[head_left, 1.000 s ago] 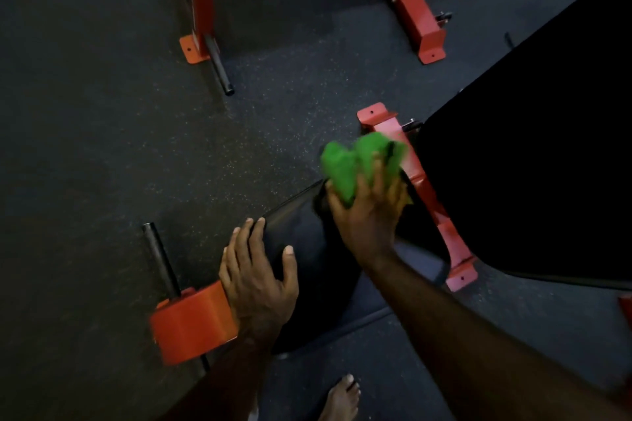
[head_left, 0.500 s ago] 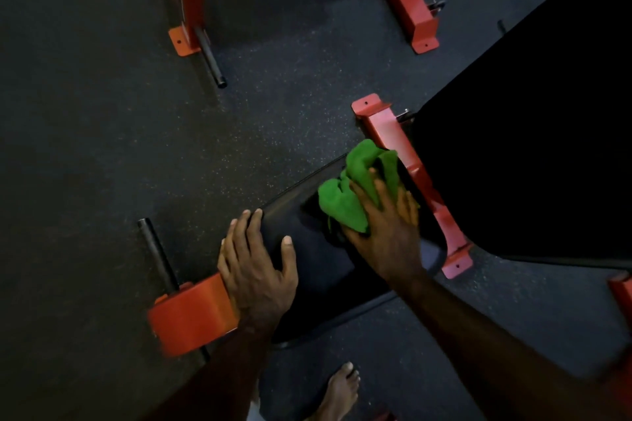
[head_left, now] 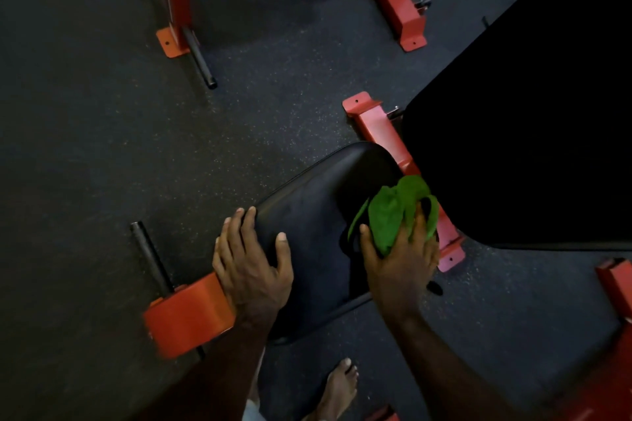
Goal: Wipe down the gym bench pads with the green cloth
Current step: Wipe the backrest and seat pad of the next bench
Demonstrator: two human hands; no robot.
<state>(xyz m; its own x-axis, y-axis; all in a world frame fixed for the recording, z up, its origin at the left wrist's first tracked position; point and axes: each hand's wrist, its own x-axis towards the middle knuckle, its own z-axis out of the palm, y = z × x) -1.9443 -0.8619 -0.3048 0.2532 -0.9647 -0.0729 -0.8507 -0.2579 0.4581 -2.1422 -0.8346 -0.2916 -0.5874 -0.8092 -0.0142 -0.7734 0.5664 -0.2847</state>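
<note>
A small black seat pad (head_left: pixel 318 215) sits in the middle of the view, tilted, on a red frame. My right hand (head_left: pixel 400 260) grips the bunched green cloth (head_left: pixel 393 212) against the pad's right edge, close to the red crossbar (head_left: pixel 383 133). My left hand (head_left: pixel 249 263) lies on the pad's left corner, thumb on top and fingers curled over the edge. A larger black back pad (head_left: pixel 526 133) fills the right side, very dark.
A red cylindrical piece (head_left: pixel 189 314) on a black bar (head_left: pixel 150 256) sits just left of my left wrist. Red frame feet (head_left: pixel 171 41) (head_left: pixel 407 24) stand on the dark speckled rubber floor at the top. My bare foot (head_left: pixel 338 386) is below the seat pad.
My right hand has drawn the green cloth back across the seat pad, from its far end toward me and to the right edge. My left hand stays on the pad's corner.
</note>
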